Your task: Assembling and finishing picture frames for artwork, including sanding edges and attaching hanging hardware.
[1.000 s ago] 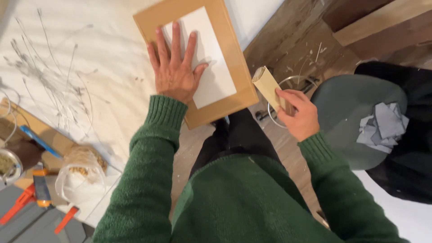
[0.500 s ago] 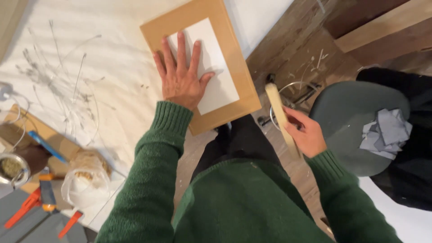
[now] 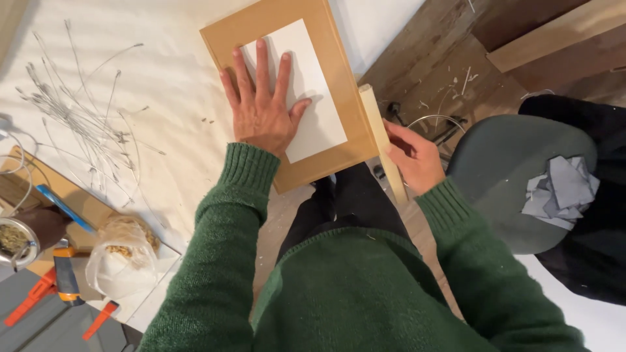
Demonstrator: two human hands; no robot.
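My left hand [image 3: 262, 109] lies flat, fingers spread, on a white sheet of paper [image 3: 313, 98] that rests on a brown board [image 3: 339, 58] at the edge of the white table [image 3: 163, 78]. My right hand [image 3: 414, 156] grips a pale wooden stick [image 3: 378, 133], holding it along the board's right edge. Both arms wear green knitted sleeves.
Thin metal wires [image 3: 72, 117] are scattered on the table's left part. A clear bag [image 3: 120, 257], a blue pen [image 3: 62, 207], a metal cup [image 3: 16, 240] and orange-handled tools [image 3: 29, 300] lie at lower left. A grey chair [image 3: 502, 176] with grey cloth scraps [image 3: 561, 192] stands at right on the wooden floor.
My right hand has brought the wooden stick left and turned it lengthwise against the board's right edge. My left hand has stayed pressed on the paper.
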